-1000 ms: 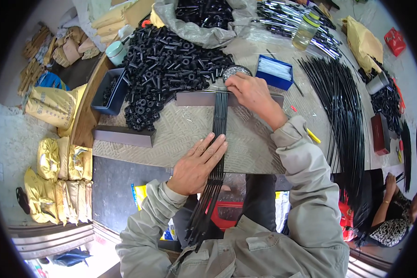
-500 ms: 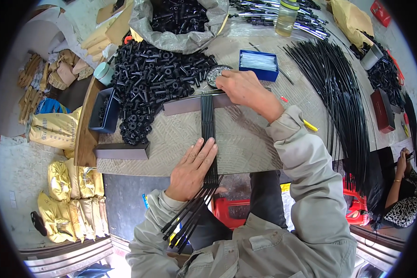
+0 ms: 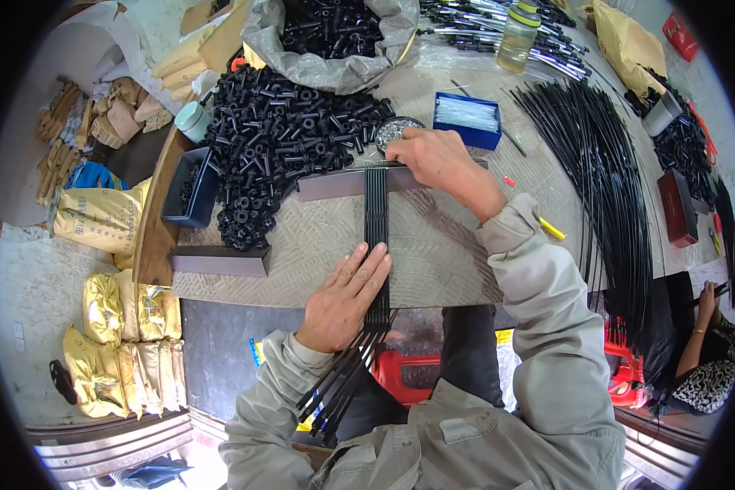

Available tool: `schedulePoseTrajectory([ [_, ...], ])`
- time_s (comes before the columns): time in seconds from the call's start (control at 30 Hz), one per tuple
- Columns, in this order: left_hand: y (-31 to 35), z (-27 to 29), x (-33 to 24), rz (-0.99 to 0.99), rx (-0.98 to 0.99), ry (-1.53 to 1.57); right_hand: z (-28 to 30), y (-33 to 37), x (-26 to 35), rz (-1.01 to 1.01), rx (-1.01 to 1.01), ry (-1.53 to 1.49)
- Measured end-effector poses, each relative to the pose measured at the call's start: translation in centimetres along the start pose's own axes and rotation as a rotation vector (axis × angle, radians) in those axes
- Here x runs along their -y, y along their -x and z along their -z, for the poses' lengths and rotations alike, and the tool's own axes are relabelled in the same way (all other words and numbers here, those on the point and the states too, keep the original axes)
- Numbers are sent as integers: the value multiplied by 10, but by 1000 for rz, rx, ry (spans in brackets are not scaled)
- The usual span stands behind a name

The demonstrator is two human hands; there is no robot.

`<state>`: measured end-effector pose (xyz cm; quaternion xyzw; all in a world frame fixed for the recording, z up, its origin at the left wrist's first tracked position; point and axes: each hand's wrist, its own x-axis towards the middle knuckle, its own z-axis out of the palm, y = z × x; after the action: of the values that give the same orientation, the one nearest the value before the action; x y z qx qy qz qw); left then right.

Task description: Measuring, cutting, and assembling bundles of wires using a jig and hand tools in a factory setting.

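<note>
Left hand [image 3: 345, 296]: fingers extended flat on black rods [image 3: 376, 204], likely keeping them aligned
Right hand [image 3: 439, 167]: fingers bunched by dish [image 3: 377, 138]; any hold unclear

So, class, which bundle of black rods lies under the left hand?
The narrow, flat bundle in the middle, its far end on the grey bar; the left hand rests on it. The sheaf to the right is wider and looser.

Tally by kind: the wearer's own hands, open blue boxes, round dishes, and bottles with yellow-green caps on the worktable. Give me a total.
Wearer's hands: 2 (left hand, right hand)
Open blue boxes: 2 (bright blue box, dark blue box)
Round dish: 1
Yellow-green-capped bottle: 1
Total: 6
</note>
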<state>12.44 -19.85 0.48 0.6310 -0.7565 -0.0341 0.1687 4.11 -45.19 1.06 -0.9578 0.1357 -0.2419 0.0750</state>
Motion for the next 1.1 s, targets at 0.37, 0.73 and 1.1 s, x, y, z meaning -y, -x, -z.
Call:
schedulePoseTrajectory([
  [0.37,-2,-1,-1,-13,-1,-37,-3,1,-17,68,-133,49],
  [0.73,2,-17,15,-104,-72,-221,44,6,-82,-254,-143,274],
  [1.1,5,-15,8,-81,-111,-71,39,3,-102,-153,19,504],
])
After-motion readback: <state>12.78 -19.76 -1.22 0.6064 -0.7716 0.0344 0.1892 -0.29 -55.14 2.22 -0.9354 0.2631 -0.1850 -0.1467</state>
